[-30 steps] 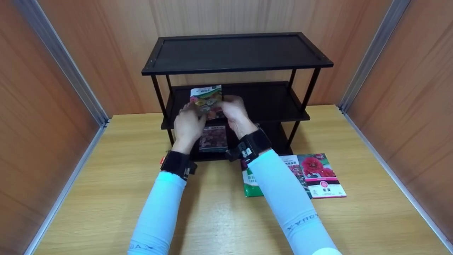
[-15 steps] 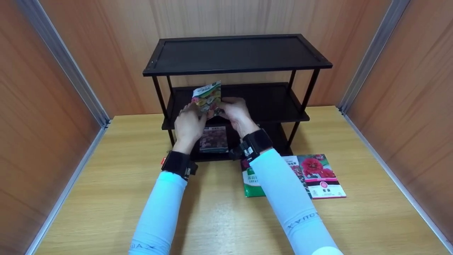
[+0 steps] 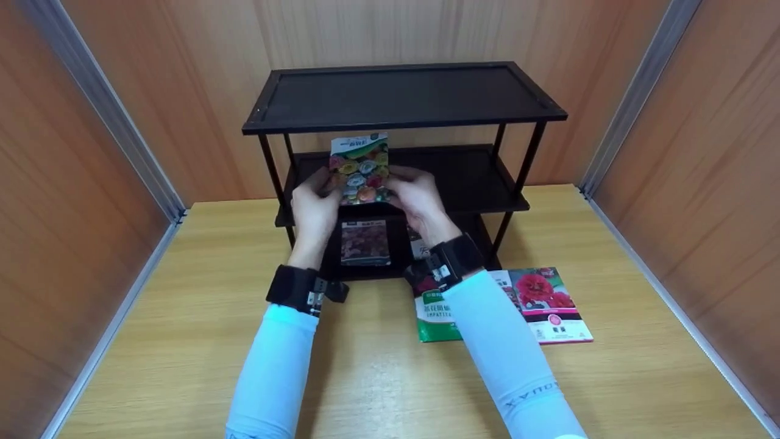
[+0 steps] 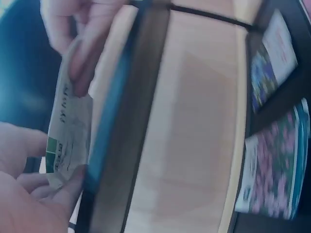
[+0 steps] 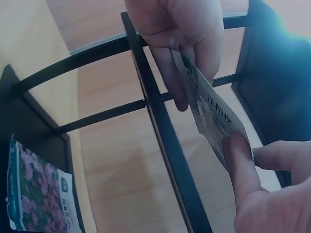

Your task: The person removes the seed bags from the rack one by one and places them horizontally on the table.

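Both hands hold a seed packet [image 3: 361, 167] with multicoloured flowers on its front, raised near the front of the rack's middle shelf. My left hand [image 3: 315, 207] pinches its left edge between thumb and fingers. The right side is pinched by my right hand [image 3: 417, 195]. In the left wrist view the packet [image 4: 70, 124] shows its pale printed back, and the right wrist view shows the packet [image 5: 214, 116] nearly edge-on. Below, a pink-flowered seed packet [image 3: 365, 242] lies on the bottom shelf; another packet [image 3: 418, 245] there is partly covered by my right wrist.
A black three-tier rack [image 3: 402, 125] stands against the wooden back wall. On the table [image 3: 365, 378], right of centre, lie a green and white packet [image 3: 437, 320], a red-flowered packet [image 3: 551, 302] and one between them, partly under my right sleeve. Wooden panels close both sides.
The packet has been lifted slightly; it tilted midway and now faces the head camera squarely. My hands have moved a little farther apart, to its two side edges.
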Demonstrator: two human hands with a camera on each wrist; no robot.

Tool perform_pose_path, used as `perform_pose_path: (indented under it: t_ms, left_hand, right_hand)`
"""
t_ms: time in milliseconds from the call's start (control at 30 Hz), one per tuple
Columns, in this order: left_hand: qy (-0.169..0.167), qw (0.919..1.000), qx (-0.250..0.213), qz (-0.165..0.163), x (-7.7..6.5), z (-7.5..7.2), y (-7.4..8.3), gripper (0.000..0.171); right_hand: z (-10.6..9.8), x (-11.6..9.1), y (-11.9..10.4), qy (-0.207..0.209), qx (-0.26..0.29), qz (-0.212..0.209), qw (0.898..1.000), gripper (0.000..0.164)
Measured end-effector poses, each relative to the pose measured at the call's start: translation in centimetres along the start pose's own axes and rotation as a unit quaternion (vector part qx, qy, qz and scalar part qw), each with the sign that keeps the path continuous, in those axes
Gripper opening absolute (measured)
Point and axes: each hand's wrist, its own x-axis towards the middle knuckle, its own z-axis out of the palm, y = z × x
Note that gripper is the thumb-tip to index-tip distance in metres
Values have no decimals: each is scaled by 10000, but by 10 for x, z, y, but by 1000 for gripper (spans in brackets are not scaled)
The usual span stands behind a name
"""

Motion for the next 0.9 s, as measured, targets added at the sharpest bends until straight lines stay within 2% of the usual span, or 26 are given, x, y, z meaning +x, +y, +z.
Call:
perform_pose_path:
  t_ms: [100, 200, 267, 367, 567, 900]
  left_hand:
    - [140, 9956, -884, -281, -6, 0, 5, 55]
    - [122, 9840, -1636, -689, -15, -1, 9, 66]
    - [35, 9766, -1936, -932, -22, -3, 10, 68]
    - [-95, 9722, -2048, -1131, -31, -3, 10, 60]
    - [-178, 9724, -1922, -1313, -48, -5, 4, 32]
    - [-196, 9675, -1977, -1566, -65, -5, -3, 31]
  right_hand:
    - [-5, -8, -1, 7, -28, -48, 10000, 39]
    - [-10, -18, 2, -52, -90, -71, 9999, 43]
    - [-13, -24, 5, -128, -36, -63, 9999, 44]
    - [-17, -35, 10, -280, 52, -30, 9996, 43]
    - [-23, -54, 21, -434, 0, 49, 9990, 40]
    - [-30, -67, 29, -480, -34, 130, 9988, 38]
